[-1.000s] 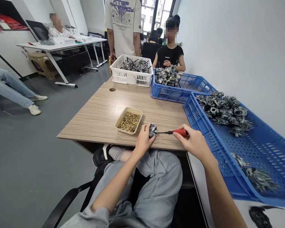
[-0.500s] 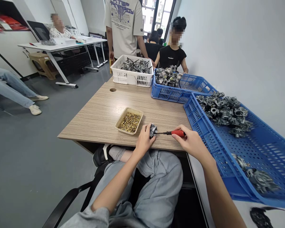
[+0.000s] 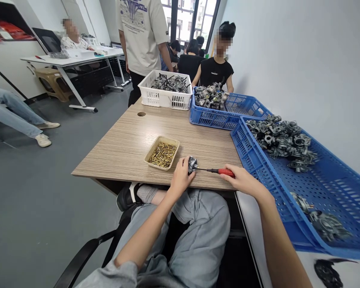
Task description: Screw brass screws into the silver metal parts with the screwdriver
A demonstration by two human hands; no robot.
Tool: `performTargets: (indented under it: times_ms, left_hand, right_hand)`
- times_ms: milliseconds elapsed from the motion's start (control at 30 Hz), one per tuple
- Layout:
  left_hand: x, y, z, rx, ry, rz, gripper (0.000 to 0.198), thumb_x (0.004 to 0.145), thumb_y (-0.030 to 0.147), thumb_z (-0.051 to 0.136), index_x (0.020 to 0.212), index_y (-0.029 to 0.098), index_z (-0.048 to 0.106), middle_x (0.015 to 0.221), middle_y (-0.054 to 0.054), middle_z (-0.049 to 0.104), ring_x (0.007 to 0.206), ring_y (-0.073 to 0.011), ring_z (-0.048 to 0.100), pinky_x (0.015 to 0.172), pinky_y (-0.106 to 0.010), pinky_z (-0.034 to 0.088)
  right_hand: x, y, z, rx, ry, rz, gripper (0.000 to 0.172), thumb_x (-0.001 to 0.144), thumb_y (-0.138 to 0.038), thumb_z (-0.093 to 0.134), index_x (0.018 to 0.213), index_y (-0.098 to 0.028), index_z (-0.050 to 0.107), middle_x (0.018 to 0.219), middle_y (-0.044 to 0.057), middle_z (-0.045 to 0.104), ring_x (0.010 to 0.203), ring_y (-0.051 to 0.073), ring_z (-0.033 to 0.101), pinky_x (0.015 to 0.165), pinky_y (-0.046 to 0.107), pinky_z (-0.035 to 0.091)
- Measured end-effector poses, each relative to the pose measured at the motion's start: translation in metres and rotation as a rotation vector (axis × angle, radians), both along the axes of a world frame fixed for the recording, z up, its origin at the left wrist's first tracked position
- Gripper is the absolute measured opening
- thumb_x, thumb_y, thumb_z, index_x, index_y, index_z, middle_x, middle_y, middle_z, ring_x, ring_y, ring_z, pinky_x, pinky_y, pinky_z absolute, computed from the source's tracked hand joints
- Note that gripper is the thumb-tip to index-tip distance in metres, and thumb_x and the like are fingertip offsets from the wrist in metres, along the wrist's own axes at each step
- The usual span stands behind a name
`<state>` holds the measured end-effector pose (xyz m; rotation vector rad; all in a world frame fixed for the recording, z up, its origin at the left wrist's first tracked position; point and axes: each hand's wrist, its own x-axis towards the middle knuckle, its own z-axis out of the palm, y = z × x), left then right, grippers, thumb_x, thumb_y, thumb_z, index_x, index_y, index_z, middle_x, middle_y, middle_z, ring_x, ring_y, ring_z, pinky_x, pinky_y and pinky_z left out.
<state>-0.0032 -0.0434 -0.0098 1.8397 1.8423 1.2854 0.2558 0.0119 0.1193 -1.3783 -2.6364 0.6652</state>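
Note:
Near the table's front edge, my left hand [image 3: 181, 175] grips a small grey metal carburetor part [image 3: 192, 164]. My right hand [image 3: 238, 178] is closed on the red handle of a screwdriver [image 3: 226, 172]. The screwdriver lies level, its dark shaft pointing left, with the tip at the brass-coloured piece on the metal part's right side. Just left and beyond my left hand is a cream tray [image 3: 147, 158] of small brass pieces.
A white crate [image 3: 165, 99] and a blue crate [image 3: 211, 119] of metal parts stand at the back. Another blue crate [image 3: 270, 176] with metal parts runs along the right. One person stands behind the table; another sits facing it.
The fingers of my right hand have shifted on the screwdriver handle, which has tilted slightly. The standing person has moved left. My left hand has hardly moved.

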Motion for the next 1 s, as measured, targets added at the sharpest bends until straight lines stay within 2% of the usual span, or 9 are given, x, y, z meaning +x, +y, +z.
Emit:
performTargets:
  times_ms: [167,300,467,633,800,1000]
  left_hand:
    - [0.0,-0.001,0.002,0.008,0.003,0.001,0.078,0.092,0.017,0.072,0.161,0.026,0.037,0.146,-0.015,0.053,0.14,-0.034,0.055,0.119,-0.05,0.048]
    - [-0.001,-0.001,0.002,0.006,0.011,0.001,0.078,0.093,0.018,0.072,0.162,0.026,0.036,0.146,-0.015,0.053,0.139,-0.0339,0.056,0.119,-0.05,0.048]
    - [0.0,0.0,-0.001,0.02,0.025,-0.003,0.078,0.094,0.019,0.071,0.163,0.026,0.034,0.147,-0.015,0.053,0.139,-0.0332,0.056,0.118,-0.049,0.049]
    - [-0.001,0.001,-0.005,0.029,0.051,0.001,0.077,0.096,0.022,0.07,0.163,0.024,0.033,0.143,-0.015,0.056,0.138,-0.0336,0.056,0.117,-0.05,0.049]
    - [-0.004,0.002,-0.005,0.036,0.047,-0.001,0.075,0.097,0.023,0.069,0.163,0.025,0.033,0.141,-0.014,0.057,0.134,-0.0331,0.058,0.116,-0.05,0.05]
    - [-0.005,0.002,-0.004,0.028,0.015,0.002,0.074,0.097,0.026,0.07,0.162,0.023,0.035,0.143,-0.015,0.056,0.136,-0.0332,0.057,0.116,-0.048,0.05]
  right_hand:
    - [0.004,0.006,-0.012,-0.185,-0.212,0.083,0.029,0.101,-0.048,0.053,0.086,-0.024,0.055,0.095,0.008,0.072,0.085,0.024,0.063,0.072,0.032,0.04]
    - [0.004,0.009,-0.017,-0.205,-0.174,0.088,0.03,0.099,-0.05,0.054,0.086,-0.023,0.054,0.093,0.008,0.071,0.082,0.023,0.061,0.07,0.031,0.041]
    - [0.007,0.014,-0.022,-0.348,-0.087,0.073,0.034,0.096,-0.056,0.056,0.088,-0.023,0.055,0.085,0.004,0.066,0.069,0.019,0.059,0.06,0.029,0.044]
    - [0.006,0.014,-0.023,-0.275,-0.022,0.116,0.036,0.097,-0.057,0.053,0.085,-0.023,0.057,0.082,0.003,0.065,0.073,0.02,0.057,0.063,0.03,0.043]
    - [0.003,0.012,-0.02,-0.16,-0.046,0.159,0.034,0.097,-0.054,0.054,0.084,-0.023,0.055,0.082,0.003,0.065,0.076,0.02,0.056,0.069,0.032,0.041]
    - [-0.001,0.009,-0.013,-0.08,0.064,0.08,0.028,0.099,-0.052,0.057,0.094,-0.024,0.058,0.082,-0.001,0.065,0.077,0.02,0.058,0.073,0.031,0.039]
